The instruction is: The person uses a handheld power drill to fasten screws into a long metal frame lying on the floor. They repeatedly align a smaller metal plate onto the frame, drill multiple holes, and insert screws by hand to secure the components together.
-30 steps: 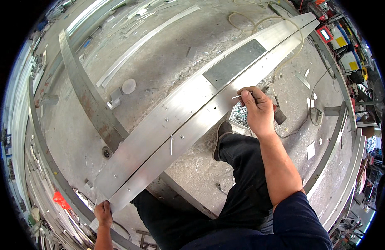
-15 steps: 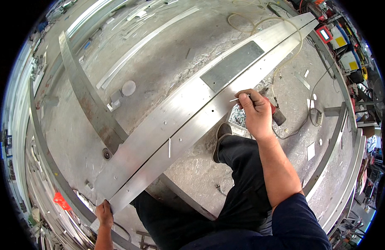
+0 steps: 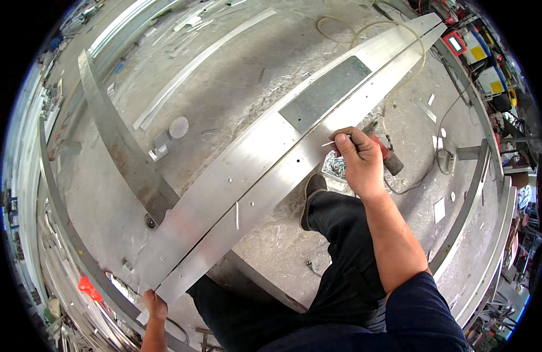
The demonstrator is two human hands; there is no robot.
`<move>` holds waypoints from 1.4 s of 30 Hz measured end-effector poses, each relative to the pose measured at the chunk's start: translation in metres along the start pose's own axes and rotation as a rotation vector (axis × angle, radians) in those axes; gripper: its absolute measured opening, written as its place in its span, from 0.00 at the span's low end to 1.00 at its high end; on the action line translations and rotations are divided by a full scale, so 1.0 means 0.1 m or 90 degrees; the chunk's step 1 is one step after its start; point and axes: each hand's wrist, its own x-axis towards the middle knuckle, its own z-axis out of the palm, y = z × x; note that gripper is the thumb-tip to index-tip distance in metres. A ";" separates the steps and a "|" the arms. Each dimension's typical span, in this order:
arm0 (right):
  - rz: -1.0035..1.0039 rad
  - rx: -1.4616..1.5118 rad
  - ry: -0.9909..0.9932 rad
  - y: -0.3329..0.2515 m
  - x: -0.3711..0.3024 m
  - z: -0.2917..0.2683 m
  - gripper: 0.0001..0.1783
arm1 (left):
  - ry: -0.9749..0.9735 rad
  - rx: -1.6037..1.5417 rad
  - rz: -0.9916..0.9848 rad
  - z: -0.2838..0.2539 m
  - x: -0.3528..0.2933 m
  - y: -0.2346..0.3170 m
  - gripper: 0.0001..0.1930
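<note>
A long silvery metal profile (image 3: 265, 170) with a dark seam runs diagonally from lower left to upper right. My left hand (image 3: 155, 305) is closed at the profile's near left end, its fingertips at the corner by the seam. Over the right edge, my right hand (image 3: 362, 161) pinches a thin silvery rivet between thumb and fingers, the shaft pointing left. Another thin whitish pin (image 3: 237, 215) lies on the near strip. A dark hole (image 3: 298, 160) and several small round heads show in the metal. A grey rectangular plate (image 3: 325, 94) rests on the far half.
Beside my right hand are a box of small metal pieces (image 3: 334, 165) and a red power tool (image 3: 392, 161), partly hidden. Dark metal beams (image 3: 127, 146) support the profile from below. A pale hose (image 3: 424, 58) crosses its far end. Scraps litter the floor.
My left hand has shifted slightly right and nearer at the profile's end. The right hand stays almost in place with the rivet. The whole view has moved a little.
</note>
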 end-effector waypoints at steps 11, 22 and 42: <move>-0.031 -0.016 0.017 0.02 0.02 -0.02 0.10 | -0.111 -0.666 -0.158 0.21 0.13 -0.37 0.27; -0.033 0.023 0.020 0.01 0.09 0.01 0.10 | 0.019 -0.780 -0.235 0.22 0.10 -0.34 0.28; 0.015 -0.067 0.231 0.02 0.61 -0.57 0.11 | -0.050 -0.766 -0.293 0.54 0.25 -0.05 0.32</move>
